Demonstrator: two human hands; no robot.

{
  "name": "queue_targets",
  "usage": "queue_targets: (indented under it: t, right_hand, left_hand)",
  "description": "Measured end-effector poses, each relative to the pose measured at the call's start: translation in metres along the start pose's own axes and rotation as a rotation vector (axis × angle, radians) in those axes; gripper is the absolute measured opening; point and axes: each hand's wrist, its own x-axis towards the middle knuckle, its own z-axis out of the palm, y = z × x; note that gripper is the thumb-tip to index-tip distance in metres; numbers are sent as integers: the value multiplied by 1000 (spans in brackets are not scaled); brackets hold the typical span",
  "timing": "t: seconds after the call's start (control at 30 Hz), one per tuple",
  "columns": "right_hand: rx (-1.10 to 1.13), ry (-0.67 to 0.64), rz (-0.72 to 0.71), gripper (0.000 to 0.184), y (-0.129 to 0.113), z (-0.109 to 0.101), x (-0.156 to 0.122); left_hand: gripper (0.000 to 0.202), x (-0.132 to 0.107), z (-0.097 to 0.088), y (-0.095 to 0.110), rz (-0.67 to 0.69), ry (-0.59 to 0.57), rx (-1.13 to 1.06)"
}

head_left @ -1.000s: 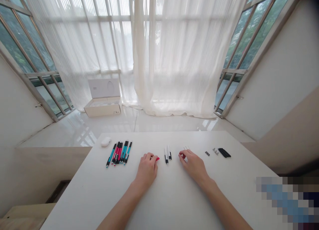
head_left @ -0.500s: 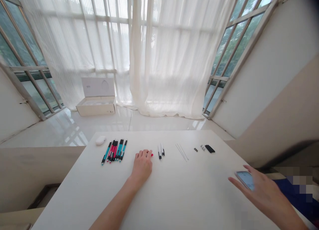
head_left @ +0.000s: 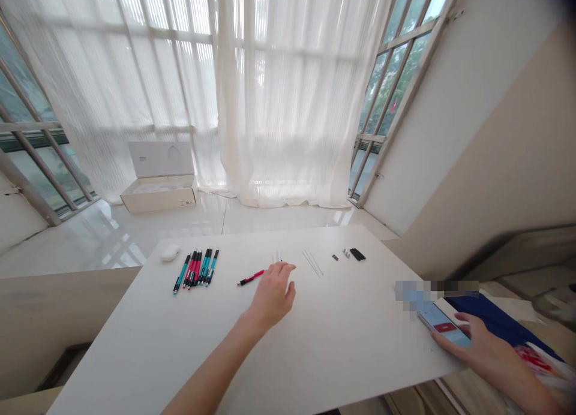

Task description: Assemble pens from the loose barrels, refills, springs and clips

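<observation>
My left hand (head_left: 272,295) hovers low over the middle of the white table with its fingers apart, holding nothing I can see. It partly covers white pen parts (head_left: 276,256). Beside its fingers lies a red pen (head_left: 251,277) with a black grip, its right end hidden by the hand. At the table's right edge my right hand (head_left: 483,346) grips the near end of a smartphone (head_left: 443,325), thumb on one side and fingers on the other. The phone's screen is lit.
Several red and teal pens (head_left: 197,268) lie in a row on the left, near a white earbud case (head_left: 170,253). Thin refills (head_left: 312,263), small metal parts (head_left: 346,253) and black grips (head_left: 357,254) lie right of centre. An open white box (head_left: 159,193) stands beyond the table (head_left: 202,355).
My left hand has moved right, leaving the red pen in view on the table. My right hand has closed around the phone's near end. The camera view has turned slightly right.
</observation>
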Motion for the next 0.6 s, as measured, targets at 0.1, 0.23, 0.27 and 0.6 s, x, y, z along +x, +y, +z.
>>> queue_targets:
  t: [0.1,0.23,0.27,0.6]
  right_hand:
    - [25,-146,50,65,-4,-7,0]
    - [106,-108,-2,58,-23,-17,-17]
    - [123,-99,-19,59,-31,-19,-24]
    - [701,-290,-88,62,-108,-22,-73]
  left_hand:
    - [35,6,33,35,-45,-113,-326]
    - [55,16,91,76,-382,-403,-900]
    - [62,20,104,84,-480,-467,-1067]
    - [70,56,146,132,-498,-279,-1907]
